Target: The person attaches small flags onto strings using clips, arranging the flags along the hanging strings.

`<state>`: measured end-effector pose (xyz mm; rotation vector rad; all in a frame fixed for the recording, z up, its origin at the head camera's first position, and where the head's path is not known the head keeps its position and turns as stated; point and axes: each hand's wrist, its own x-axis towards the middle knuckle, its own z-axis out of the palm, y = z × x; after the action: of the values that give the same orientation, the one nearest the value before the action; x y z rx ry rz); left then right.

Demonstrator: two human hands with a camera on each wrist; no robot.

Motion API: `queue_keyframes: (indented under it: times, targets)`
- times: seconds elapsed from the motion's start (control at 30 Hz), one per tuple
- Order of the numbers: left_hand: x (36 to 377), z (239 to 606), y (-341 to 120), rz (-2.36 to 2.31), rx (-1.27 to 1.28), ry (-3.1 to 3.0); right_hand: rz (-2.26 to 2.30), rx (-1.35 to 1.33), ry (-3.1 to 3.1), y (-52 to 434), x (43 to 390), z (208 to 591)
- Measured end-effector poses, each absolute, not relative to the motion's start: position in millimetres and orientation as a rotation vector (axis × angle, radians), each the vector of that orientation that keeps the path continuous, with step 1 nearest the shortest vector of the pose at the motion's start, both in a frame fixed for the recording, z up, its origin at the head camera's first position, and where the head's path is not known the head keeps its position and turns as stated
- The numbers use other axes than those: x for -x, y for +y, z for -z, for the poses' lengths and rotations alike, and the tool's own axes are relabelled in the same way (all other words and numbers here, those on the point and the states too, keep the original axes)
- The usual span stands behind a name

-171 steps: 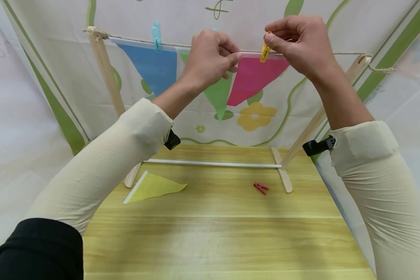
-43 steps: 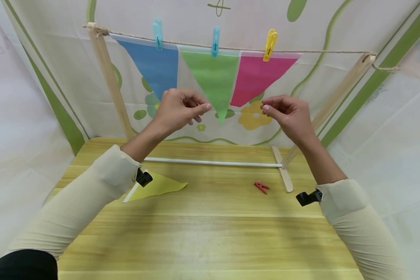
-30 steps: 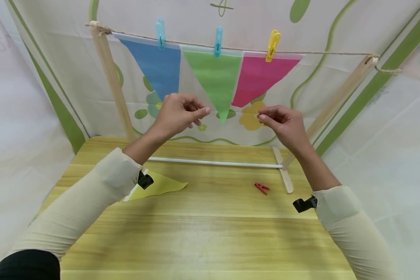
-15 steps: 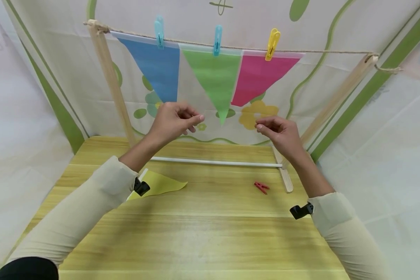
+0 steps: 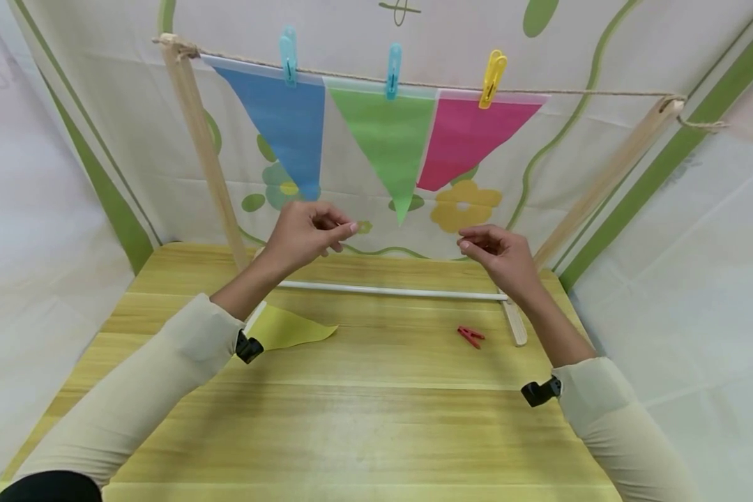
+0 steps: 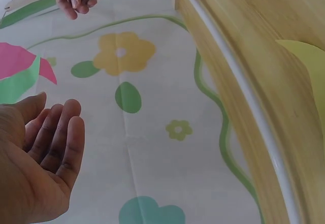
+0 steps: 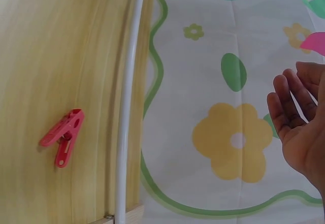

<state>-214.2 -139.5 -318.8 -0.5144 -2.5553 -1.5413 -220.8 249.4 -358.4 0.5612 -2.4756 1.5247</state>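
Note:
Three pennants hang from a string (image 5: 590,92): blue (image 5: 282,118), green (image 5: 389,136) and pink (image 5: 464,136), held by two blue pegs (image 5: 286,47) (image 5: 392,61) and a yellow peg (image 5: 493,68). My left hand (image 5: 314,230) floats below the blue pennant with fingers loosely curled and nothing in it; in the left wrist view its palm (image 6: 45,153) is bare. My right hand (image 5: 489,251) hovers under the pink pennant, also holding nothing (image 7: 299,127). A yellow pennant (image 5: 285,328) and a red peg (image 5: 470,337) lie on the table.
The string spans two slanted wooden posts (image 5: 203,150) (image 5: 609,174), joined at the bottom by a white rod (image 5: 389,290). The wooden table (image 5: 376,432) stands against a flower-printed cloth backdrop (image 5: 464,209). The red peg (image 7: 63,136) lies just in front of the rod (image 7: 129,97).
Both hands let go of the pink pennant and yellow peg, which now hang on the string. Over the last second the hands have sunk steadily toward the table.

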Motion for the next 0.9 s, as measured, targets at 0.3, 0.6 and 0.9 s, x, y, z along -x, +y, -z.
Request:
queue_keyframes:
  times: [0.3, 0.6, 0.9]
  targets:
    - [211, 331, -148, 1.533, 0.489, -2.611, -1.47, -0.509, -2.579, 254, 216, 374]
    - [208, 347, -157, 1.541, 0.456, -2.632, -1.414, -0.439, -2.728, 257, 211, 385]
    - [202, 356, -169, 1.531, 0.391, -2.672, -1.344, -0.453, -2.774, 266, 206, 398]
